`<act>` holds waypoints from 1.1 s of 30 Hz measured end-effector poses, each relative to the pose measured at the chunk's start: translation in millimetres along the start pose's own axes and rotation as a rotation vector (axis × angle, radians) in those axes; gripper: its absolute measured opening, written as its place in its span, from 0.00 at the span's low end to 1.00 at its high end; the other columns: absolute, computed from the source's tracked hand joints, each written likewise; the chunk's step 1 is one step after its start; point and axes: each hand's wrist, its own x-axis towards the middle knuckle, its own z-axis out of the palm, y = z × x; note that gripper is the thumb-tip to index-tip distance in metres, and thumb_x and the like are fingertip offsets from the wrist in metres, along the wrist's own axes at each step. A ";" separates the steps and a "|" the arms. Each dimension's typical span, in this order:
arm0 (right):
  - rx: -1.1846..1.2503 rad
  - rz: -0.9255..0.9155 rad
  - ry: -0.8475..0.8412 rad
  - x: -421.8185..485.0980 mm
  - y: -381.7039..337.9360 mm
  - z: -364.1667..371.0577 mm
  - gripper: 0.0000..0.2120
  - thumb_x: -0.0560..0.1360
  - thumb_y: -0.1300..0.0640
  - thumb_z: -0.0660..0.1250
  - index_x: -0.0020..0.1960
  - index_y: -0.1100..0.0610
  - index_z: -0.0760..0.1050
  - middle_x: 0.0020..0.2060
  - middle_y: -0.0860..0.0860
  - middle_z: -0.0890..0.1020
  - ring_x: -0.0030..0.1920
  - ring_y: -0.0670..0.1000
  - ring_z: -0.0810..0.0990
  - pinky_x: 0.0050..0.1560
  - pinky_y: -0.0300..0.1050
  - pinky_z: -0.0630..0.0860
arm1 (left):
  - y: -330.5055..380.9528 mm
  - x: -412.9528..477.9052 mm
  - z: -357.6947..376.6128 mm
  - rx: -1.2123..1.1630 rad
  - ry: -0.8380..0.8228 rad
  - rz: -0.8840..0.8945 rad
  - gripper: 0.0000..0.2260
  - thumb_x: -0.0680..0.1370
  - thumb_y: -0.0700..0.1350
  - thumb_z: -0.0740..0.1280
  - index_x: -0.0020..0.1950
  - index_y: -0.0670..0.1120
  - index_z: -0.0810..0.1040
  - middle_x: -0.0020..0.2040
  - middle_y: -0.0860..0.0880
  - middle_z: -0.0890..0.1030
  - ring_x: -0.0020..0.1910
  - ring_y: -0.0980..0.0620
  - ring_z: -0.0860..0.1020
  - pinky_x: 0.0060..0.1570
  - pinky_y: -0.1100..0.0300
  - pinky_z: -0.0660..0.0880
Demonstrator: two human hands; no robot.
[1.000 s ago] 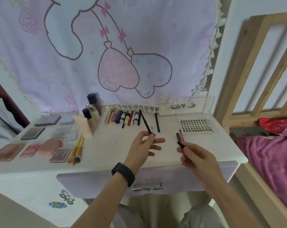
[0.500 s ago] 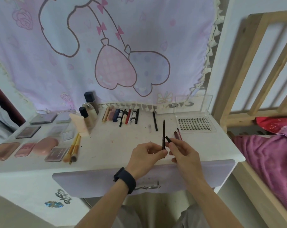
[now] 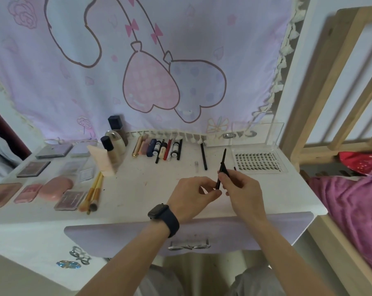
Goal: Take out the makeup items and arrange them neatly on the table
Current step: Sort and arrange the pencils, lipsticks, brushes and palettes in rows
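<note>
Both my hands are raised just above the front of the white counter (image 3: 138, 184), meeting over its right half. My left hand (image 3: 191, 195), with a dark watch (image 3: 164, 218) on the wrist, is turned palm-inward, its fingers curled. Thumb and forefinger pinch the lower end of a black liner pencil (image 3: 223, 161). My right hand (image 3: 242, 189) comes in from the other side and grips the same pencil higher up between thumb and fingertips. The pencil stands nearly upright between them, tilted slightly right, its free end pointing toward the back of the counter.

Just behind my hands a second black pencil (image 3: 203, 155) lies flat, apart from the rest, with a small clear cap (image 3: 196, 163) beside it. To its right sits a lash tray (image 3: 258, 162) in front of a clear box (image 3: 253, 135). To its left, a row of tubes and sticks (image 3: 159, 148) is lined up side by side along the back edge. Further left stand the foundation bottles (image 3: 114, 146), and in front of them lie yellow-handled brushes (image 3: 94, 189). A pink compact (image 3: 56, 188) and several flat palettes (image 3: 33, 168) fill the left end.

My forearms cross over the lilac drawer (image 3: 116, 236), hiding part of its front. A pink printed cloth (image 3: 138, 60) hangs behind the counter, and a bed (image 3: 351, 199) with a magenta cover stands at the right.
</note>
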 end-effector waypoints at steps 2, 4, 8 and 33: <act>-0.018 0.001 -0.011 4.5 -1.3 -2.4 0.14 0.78 0.50 0.71 0.40 0.31 0.82 0.37 0.42 0.85 0.41 0.43 0.82 0.51 0.51 0.81 | -2.1 4.1 -1.9 -0.004 -0.034 0.010 0.07 0.77 0.56 0.70 0.53 0.59 0.83 0.43 0.63 0.83 0.43 0.62 0.79 0.46 0.67 0.75; -0.041 0.013 -0.021 13.1 -0.6 -4.6 0.12 0.78 0.50 0.71 0.40 0.34 0.83 0.38 0.41 0.86 0.41 0.43 0.83 0.50 0.49 0.81 | -7.0 11.7 -4.4 -0.026 -0.031 0.009 0.07 0.77 0.56 0.69 0.53 0.60 0.83 0.43 0.63 0.83 0.44 0.63 0.79 0.44 0.72 0.72; -0.122 0.054 -0.040 27.7 0.1 -17.0 0.05 0.78 0.47 0.71 0.45 0.42 0.84 0.37 0.40 0.86 0.38 0.38 0.82 0.45 0.42 0.76 | -24.2 26.7 -10.1 0.112 0.081 -0.032 0.10 0.79 0.52 0.68 0.60 0.56 0.81 0.52 0.58 0.79 0.48 0.61 0.77 0.50 0.66 0.73; -0.986 0.062 -0.125 151.0 5.5 33.1 0.13 0.75 0.48 0.66 0.41 0.58 0.77 0.37 0.55 0.80 0.41 0.58 0.79 0.36 0.43 0.70 | -61.3 87.7 2.4 0.295 0.094 -0.075 0.16 0.80 0.56 0.64 0.67 0.58 0.76 0.57 0.56 0.77 0.61 0.53 0.71 0.57 0.55 0.74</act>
